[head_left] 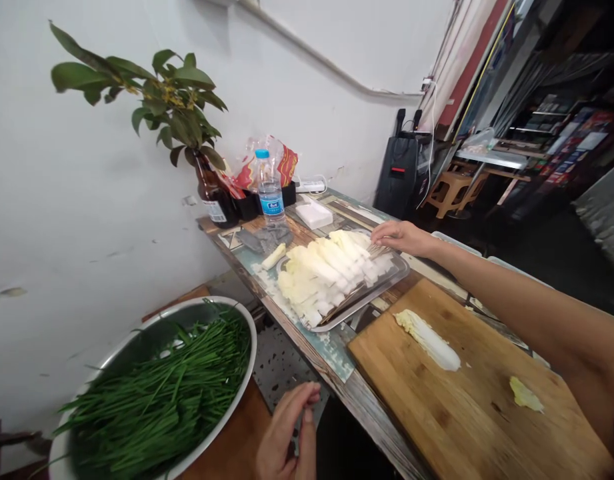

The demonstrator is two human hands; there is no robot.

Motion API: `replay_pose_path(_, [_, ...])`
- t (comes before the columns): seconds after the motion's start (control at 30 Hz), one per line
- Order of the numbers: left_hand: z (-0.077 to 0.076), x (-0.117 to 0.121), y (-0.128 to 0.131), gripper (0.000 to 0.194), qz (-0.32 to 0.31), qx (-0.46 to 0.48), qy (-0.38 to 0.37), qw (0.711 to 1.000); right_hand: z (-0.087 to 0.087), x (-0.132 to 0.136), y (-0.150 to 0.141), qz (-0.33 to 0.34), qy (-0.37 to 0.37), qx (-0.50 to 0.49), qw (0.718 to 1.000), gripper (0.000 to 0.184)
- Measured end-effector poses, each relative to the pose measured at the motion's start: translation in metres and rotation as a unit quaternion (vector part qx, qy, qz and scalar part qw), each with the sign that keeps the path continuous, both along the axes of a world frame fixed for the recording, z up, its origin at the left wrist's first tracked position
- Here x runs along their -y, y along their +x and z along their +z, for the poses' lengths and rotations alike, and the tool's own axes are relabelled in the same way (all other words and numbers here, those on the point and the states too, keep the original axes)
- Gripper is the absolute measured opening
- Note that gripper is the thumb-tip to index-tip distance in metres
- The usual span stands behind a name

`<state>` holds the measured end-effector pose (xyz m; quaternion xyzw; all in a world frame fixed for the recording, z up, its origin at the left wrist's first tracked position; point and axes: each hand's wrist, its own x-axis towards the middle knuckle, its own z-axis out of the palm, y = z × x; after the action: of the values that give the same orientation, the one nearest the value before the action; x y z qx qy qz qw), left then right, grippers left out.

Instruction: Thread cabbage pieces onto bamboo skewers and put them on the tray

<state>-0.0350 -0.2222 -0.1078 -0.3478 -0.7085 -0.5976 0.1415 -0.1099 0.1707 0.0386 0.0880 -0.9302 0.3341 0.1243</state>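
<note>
My right hand (401, 237) reaches out over the far end of a metal tray (363, 301) filled with skewered pale cabbage pieces (327, 270); its fingers are curled at the skewer sticks and rest on them. My left hand (288, 437) hangs low beside the table edge, fingers loosely curled with nothing in them. On the wooden cutting board (477, 400) lie a long piece of napa cabbage (428, 339) and a small cabbage scrap (525, 395).
A big metal bowl of green chives (157, 393) sits low at the left. At the table's far end stand a water bottle (269, 187), a brown bottle with a leafy branch (214, 197), snack bags, a white box (313, 214) and a grey cloth (265, 238). A black speaker (399, 173) stands behind.
</note>
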Motion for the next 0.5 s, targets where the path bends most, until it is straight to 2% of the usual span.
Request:
replay_pose_path(0.17, [0.004,-0.003,0.005,0.044,-0.025,-0.03,-0.027,0.999,-0.013,-0.003,-0.006,-0.021,0.025,-0.046,0.998,0.026])
replay_pose_path(0.3, [0.012,-0.003,0.013,0.041,-0.047,-0.055,-0.052,0.996,-0.009,0.002,0.002,-0.033,0.046,-0.067,0.996,0.021])
replay_pose_path(0.4, [0.02,-0.002,0.023,0.037,-0.073,-0.059,-0.051,0.994,0.007,0.01,0.034,-0.075,0.057,-0.105,0.99,0.025])
replay_pose_path(0.5, [0.028,-0.001,0.034,0.033,-0.11,-0.077,-0.062,0.989,0.025,0.023,0.092,-0.113,0.071,-0.121,0.984,0.027])
